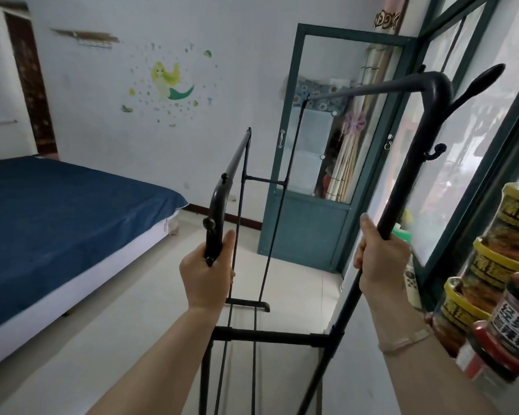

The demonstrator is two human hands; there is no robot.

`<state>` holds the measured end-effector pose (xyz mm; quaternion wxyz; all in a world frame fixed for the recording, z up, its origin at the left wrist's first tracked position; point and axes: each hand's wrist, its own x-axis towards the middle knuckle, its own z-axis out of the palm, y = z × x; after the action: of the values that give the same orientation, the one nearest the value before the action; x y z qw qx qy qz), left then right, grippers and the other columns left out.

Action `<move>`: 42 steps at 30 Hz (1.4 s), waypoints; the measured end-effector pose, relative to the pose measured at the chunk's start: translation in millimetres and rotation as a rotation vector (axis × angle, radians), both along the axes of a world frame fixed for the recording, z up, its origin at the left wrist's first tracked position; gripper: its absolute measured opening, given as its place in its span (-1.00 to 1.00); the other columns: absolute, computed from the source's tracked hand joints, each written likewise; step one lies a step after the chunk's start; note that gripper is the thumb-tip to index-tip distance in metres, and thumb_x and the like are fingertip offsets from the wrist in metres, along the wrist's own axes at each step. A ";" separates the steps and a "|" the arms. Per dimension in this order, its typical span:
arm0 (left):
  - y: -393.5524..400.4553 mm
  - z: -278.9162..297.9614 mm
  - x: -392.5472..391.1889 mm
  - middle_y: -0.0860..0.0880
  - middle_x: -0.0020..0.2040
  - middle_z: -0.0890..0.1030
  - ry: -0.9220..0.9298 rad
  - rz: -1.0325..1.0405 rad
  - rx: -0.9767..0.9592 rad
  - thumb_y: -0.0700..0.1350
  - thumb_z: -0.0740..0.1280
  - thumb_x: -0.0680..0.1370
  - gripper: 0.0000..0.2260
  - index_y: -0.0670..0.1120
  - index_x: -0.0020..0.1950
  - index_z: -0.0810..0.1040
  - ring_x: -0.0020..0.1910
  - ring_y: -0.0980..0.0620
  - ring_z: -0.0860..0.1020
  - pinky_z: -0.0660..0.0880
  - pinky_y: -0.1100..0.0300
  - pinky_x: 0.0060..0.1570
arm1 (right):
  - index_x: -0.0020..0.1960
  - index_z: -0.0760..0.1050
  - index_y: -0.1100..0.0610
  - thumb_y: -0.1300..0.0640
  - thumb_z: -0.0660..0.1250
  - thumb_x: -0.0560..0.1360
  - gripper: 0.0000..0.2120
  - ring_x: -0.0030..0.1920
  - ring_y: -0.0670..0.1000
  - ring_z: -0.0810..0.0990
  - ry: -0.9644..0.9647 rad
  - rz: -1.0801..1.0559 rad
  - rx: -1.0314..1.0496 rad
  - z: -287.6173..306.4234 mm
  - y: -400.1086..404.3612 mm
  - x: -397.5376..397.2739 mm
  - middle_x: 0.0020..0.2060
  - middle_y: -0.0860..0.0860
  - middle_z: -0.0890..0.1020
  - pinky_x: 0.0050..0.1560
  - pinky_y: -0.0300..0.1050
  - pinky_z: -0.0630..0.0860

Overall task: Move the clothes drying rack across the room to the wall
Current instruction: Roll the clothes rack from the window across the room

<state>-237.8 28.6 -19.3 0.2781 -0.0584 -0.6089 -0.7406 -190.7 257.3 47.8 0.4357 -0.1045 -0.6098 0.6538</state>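
Observation:
The black metal clothes drying rack (270, 336) stands in front of me with no clothes on it. My left hand (206, 277) grips its near left upright just below the curved top corner. My right hand (382, 259) grips the taller right upright, which bends over at the top into a long rail (372, 88) with hooks. A lower rail (237, 158) runs away from the left corner. The rack's far foot (247, 302) rests on the pale tiled floor. The white wall (222, 121) with a mermaid sticker lies ahead.
A bed with a blue cover (57, 217) fills the left side. A teal glass-panelled door (321, 163) stands open ahead on the right, next to a teal window frame (474, 175). Stacked jars (492, 289) sit close by my right forearm.

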 end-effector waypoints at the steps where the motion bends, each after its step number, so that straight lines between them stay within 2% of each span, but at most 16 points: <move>1: 3.7 -0.1 -3.9 0.02 -0.59 0.50 -0.003 0.006 0.003 0.11 0.42 0.49 -0.62 -0.01 -0.46 0.46 -0.60 0.16 0.46 0.42 0.38 -0.54 | -0.42 0.35 0.09 0.04 0.41 0.51 -0.60 -0.65 -0.11 0.30 0.000 0.014 -0.009 0.2 4.3 -5.9 -0.63 -0.08 0.36 -0.64 -0.28 0.27; 10: 29.5 1.6 -40.8 0.03 -0.58 0.50 -0.017 0.080 -0.009 0.14 0.39 0.50 -0.65 0.06 -0.45 0.53 -0.61 0.18 0.46 0.42 0.39 -0.53 | -0.42 0.40 0.09 0.04 0.43 0.50 -0.62 -0.65 -0.08 0.29 -0.024 0.097 -0.024 1.9 33.4 -58.2 -0.63 -0.07 0.37 -0.65 -0.27 0.26; 19: 38.0 -0.3 -76.3 0.03 -0.60 0.49 -0.024 0.141 -0.019 0.10 0.41 0.50 -0.58 -0.12 -0.45 0.48 -0.62 0.17 0.45 0.41 0.39 -0.55 | -0.45 0.35 0.06 0.01 0.44 0.48 -0.59 -0.67 -0.08 0.29 -0.019 0.122 -0.055 -1.4 40.8 -101.2 -0.65 -0.09 0.36 -0.63 -0.29 0.27; 28: 27.6 -0.5 -134.7 -0.01 -0.60 0.49 -0.004 0.142 -0.028 0.11 0.41 0.50 -0.55 -0.18 -0.44 0.47 -0.63 0.14 0.44 0.42 0.36 -0.56 | -0.42 0.37 0.10 0.02 0.43 0.49 -0.60 -0.66 -0.07 0.30 -0.014 0.112 -0.040 -1.8 32.3 -153.4 -0.63 -0.07 0.37 -0.63 -0.28 0.28; 42: 23.1 -2.6 -229.8 0.01 -0.60 0.48 0.003 0.122 -0.030 0.14 0.40 0.49 -0.55 -0.11 -0.47 0.45 -0.62 0.12 0.45 0.43 0.35 -0.53 | -0.43 0.33 0.09 0.01 0.44 0.48 -0.58 -0.65 -0.08 0.30 -0.027 0.063 -0.057 -1.1 25.0 -239.1 -0.65 -0.08 0.36 -0.63 -0.30 0.28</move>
<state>-467.6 51.8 -21.9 0.3229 -0.0264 -0.6218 -0.7130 -429.8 282.3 46.7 0.4034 -0.1062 -0.5996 0.6830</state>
